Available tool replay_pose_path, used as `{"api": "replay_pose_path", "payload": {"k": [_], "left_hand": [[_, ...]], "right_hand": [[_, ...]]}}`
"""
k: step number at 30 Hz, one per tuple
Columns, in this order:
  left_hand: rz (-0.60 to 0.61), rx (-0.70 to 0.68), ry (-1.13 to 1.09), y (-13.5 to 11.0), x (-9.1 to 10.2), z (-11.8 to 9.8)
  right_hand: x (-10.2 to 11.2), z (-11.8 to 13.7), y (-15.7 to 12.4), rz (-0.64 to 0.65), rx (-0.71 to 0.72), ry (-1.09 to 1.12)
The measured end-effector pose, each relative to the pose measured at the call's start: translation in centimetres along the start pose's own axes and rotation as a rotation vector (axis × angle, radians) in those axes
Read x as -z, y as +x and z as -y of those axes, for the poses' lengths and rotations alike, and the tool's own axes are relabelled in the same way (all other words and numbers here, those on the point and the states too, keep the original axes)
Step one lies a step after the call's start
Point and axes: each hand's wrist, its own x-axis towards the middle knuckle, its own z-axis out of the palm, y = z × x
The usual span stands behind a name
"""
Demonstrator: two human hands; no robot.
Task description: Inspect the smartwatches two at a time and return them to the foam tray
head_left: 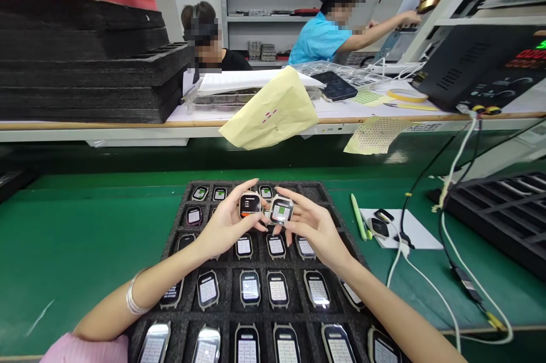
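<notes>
My left hand (226, 223) grips a smartwatch body with a dark screen (249, 204) showing text and an orange strip. Close beside it, my right hand (313, 226) pinches a second smartwatch body (281, 210), whose screen is white and green. Both watches are strapless and held above a black foam tray (226, 297). In the tray's compartments lie several lit watch bodies, among them one with a white list screen (277, 289) and one at the back with a green patch (199, 193). My forearms hide some compartments.
Right of the tray are green pens (358, 216), a white sheet (420, 230) with small dark devices, cables (430, 289) and another black tray (503, 221). A shelf (187, 124) behind bears stacked black foam (85, 67), yellow paper (273, 110) and a power supply (482, 67). Two people sit beyond.
</notes>
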Motion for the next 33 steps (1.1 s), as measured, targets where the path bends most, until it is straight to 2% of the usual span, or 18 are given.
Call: {"api": "replay_pose_path", "payload": {"k": [9, 19, 26, 33], "left_hand": [[-0.001, 0.000, 0.035, 0.3, -0.1, 0.5], [-0.103, -0.017, 0.047, 0.8, 0.2, 0.7], [-0.026, -0.049, -0.008, 0.3, 0.5, 0.8], [-0.042, -0.016, 0.009, 0.5, 0.4, 1.3]], "right_hand": [[0.0, -0.4, -0.1, -0.149, 0.005, -0.091], [0.0, -0.2, -0.5, -0.006, -0.025, 0.032], [-0.6, -0.1, -0.5, -0.069, -0.020, -0.049], [-0.1, -0.2, -0.6, -0.008, -0.052, -0.065]]}}
